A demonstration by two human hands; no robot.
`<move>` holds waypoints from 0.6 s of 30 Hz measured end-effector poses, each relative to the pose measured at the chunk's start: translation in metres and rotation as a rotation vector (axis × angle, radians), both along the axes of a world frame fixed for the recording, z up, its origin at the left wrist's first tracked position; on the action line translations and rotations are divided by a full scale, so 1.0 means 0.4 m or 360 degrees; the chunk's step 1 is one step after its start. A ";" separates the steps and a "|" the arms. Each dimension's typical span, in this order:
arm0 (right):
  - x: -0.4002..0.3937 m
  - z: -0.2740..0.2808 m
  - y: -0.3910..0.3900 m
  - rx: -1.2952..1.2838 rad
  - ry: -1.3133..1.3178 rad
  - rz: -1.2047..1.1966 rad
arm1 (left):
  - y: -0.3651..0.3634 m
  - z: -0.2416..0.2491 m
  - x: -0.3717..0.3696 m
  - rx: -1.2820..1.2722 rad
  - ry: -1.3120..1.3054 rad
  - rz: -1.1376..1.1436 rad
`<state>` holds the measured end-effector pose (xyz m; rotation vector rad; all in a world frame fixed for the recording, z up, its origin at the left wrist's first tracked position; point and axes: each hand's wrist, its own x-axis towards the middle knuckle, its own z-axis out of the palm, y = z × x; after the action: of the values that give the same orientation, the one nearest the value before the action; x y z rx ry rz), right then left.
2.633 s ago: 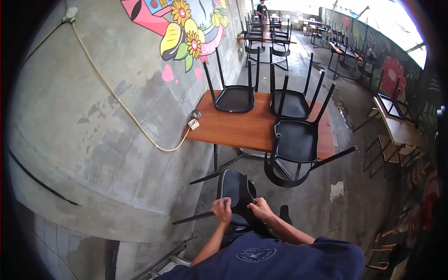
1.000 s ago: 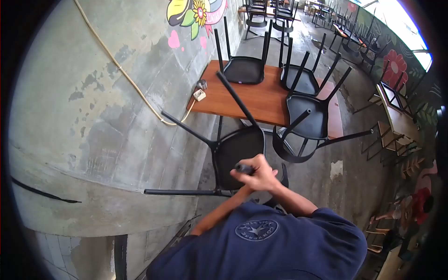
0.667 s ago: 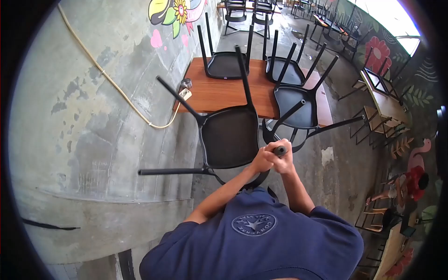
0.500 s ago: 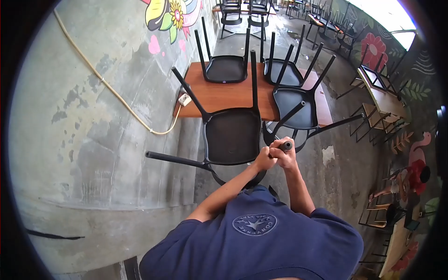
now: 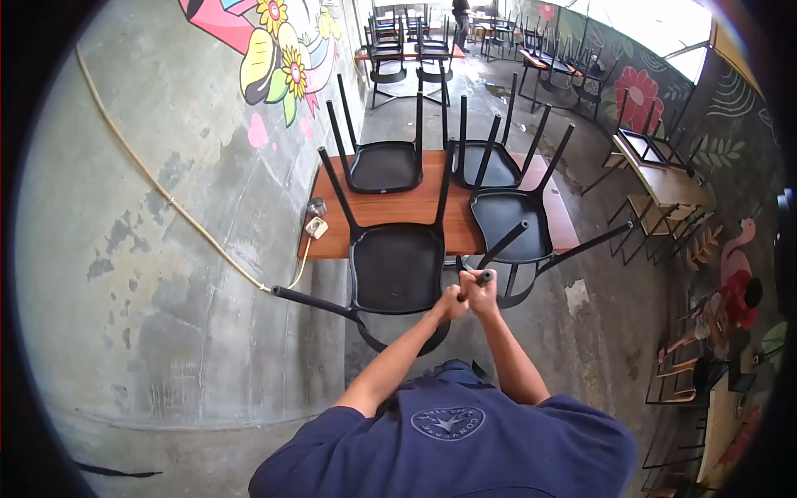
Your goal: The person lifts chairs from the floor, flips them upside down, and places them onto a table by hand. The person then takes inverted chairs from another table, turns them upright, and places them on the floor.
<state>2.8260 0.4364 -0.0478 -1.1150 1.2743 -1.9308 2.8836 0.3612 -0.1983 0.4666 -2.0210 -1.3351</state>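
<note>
An upturned black chair (image 5: 397, 267) is directly in front of me, its legs pointing up and its seat overlapping the near edge of a brown wooden table (image 5: 419, 212). My left hand (image 5: 452, 304) is closed around the lower part of what looks like its near right leg. Just above, my right hand (image 5: 480, 292) wraps the same leg near its tip (image 5: 487, 276). The root of that leg is hidden behind my hands. Close on the right stands another upturned chair (image 5: 513, 224), one leg of which rises just past my right hand.
Two more upturned chairs (image 5: 384, 166) (image 5: 487, 163) rest farther back on the table. A socket box (image 5: 316, 227) with a cable and a small metallic container (image 5: 316, 207) sit by the left wall (image 5: 191, 274). A person in red (image 5: 737, 295) is at the right; another (image 5: 461, 23) stands far back.
My view has tilted up, showing more of the far room. Chair and hands appear farther forward, with more of the seat over the table. Both hands keep their hold.
</note>
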 end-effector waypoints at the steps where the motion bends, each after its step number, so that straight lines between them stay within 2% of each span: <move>1: 0.020 0.011 -0.016 -0.0008 0.0098 -0.0029 | -0.015 0.011 0.010 -0.0057 0.0057 0.0039; 2: 0.029 0.028 -0.026 -0.0007 0.0212 -0.0041 | -0.031 0.025 0.023 -0.0020 0.0011 0.0025; 5: 0.018 -0.047 -0.091 -0.0049 0.0243 -0.0086 | -0.082 -0.002 0.037 -0.0083 -0.0060 0.0132; 7: 0.029 -0.028 -0.111 0.0006 0.0208 -0.0010 | -0.099 0.025 0.057 -0.0126 -0.0174 0.0174; 8: 0.044 -0.116 -0.166 -0.0120 0.0299 -0.0485 | -0.101 0.035 0.064 -0.0144 -0.0235 0.0283; 9: 0.038 -0.101 -0.173 -0.0030 0.0282 -0.0285 | -0.106 0.040 0.072 -0.0159 -0.0297 0.0394; 10: 0.025 -0.085 -0.179 -0.0002 0.0274 -0.0132 | -0.119 0.047 0.085 -0.0082 -0.0521 0.0338; 11: 0.014 -0.069 -0.186 0.0026 0.0264 0.0022 | -0.122 0.053 0.091 -0.0087 -0.0521 0.0345; 14: -0.014 -0.127 -0.232 0.0112 0.0051 0.0057 | -0.109 0.105 0.114 0.0017 -0.0462 0.0350; 15: 0.000 -0.116 -0.241 -0.0031 -0.0048 -0.0143 | -0.104 0.098 0.121 -0.0012 -0.0415 0.0406; 17: -0.029 -0.082 -0.242 0.0065 -0.0121 -0.0055 | -0.099 0.084 0.139 -0.0039 -0.0361 0.0480; 18: -0.068 -0.106 -0.260 0.0036 -0.0094 0.0117 | -0.105 0.050 0.150 0.0041 -0.0433 0.0461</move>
<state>2.7987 0.3324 -0.0903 -1.0705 1.2039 -1.8766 2.9434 0.3192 -0.1784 0.9582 -2.0539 -1.1698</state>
